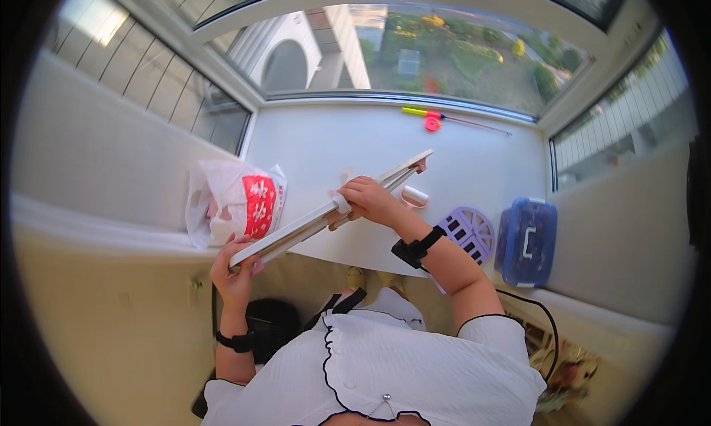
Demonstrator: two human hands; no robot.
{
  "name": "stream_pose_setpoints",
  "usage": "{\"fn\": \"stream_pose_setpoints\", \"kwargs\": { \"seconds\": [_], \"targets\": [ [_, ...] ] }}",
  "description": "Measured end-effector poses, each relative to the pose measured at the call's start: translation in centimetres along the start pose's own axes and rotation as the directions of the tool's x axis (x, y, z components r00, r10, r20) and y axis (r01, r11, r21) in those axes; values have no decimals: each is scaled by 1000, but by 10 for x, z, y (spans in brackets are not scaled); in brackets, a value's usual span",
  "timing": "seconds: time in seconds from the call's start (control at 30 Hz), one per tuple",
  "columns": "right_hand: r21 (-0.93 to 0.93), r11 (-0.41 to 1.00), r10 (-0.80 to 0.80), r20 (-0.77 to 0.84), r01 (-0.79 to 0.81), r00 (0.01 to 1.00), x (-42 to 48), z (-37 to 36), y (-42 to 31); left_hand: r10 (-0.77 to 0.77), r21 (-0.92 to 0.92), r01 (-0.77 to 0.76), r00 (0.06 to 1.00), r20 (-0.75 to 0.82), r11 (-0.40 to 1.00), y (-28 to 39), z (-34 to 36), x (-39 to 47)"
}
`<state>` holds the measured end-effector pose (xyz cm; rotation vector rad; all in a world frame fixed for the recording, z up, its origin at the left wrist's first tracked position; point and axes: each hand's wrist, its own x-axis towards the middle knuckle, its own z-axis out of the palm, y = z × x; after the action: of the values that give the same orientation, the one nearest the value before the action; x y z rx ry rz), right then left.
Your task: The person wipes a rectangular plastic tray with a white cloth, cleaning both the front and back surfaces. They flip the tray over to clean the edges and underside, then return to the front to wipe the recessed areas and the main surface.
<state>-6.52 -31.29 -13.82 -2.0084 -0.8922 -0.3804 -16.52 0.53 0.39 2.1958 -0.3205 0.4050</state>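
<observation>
A flat white panel with folded leg-like bars underneath (pixel 300 230), possibly a small folding table, is held tilted edge-up above the windowsill. My left hand (pixel 232 271) grips its lower left end, where a pink fitting shows beside the fingers. Around the middle of its upper edge, my right hand (pixel 369 201) presses a crumpled white wipe (pixel 342 202), with a loose corner sticking up behind. At the far upper right end of the panel sits another pinkish fitting (pixel 420 165). The panel's broad face is mostly turned away from view.
A white plastic bag with a red printed patch (pixel 259 204) stands at left. Behind the panel lie a lint roller (pixel 415 197) and a toy fishing rod (pixel 430 116). At right are a purple plastic lattice piece (pixel 469 231) and a blue lidded box (pixel 532 248). Windows surround the white sill (pixel 311 137).
</observation>
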Motion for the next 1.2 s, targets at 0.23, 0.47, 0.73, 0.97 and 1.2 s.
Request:
{"fn": "stream_pose_setpoints", "kwargs": {
  "seconds": [0.23, 0.47, 0.73, 0.97, 1.2],
  "targets": [
    [-19, 992, -117, 187, 123, 975, 54, 79, -17, -371, -133, 353, 916, -150, 926, -90, -41, -73],
    [-86, 984, -121, 316, 156, 941, 49, 155, -30, -412, 185, 416, 909, -62, 890, -187, -52, -133],
    [-177, 983, 14, 377, 57, 926, 52, 173, -16, -421, 441, 331, 899, 119, 834, -205, -28, -106],
    [-243, 966, 65, 565, 91, 822, 86, 190, -28, -556, 530, 381, 802, 217, 757, -250, -3, -90],
    [-240, 971, 194, 740, -16, 644, 102, 270, -74, -598, 539, 415, 771, 218, 733, -242, -2, -83]
  ]
}}
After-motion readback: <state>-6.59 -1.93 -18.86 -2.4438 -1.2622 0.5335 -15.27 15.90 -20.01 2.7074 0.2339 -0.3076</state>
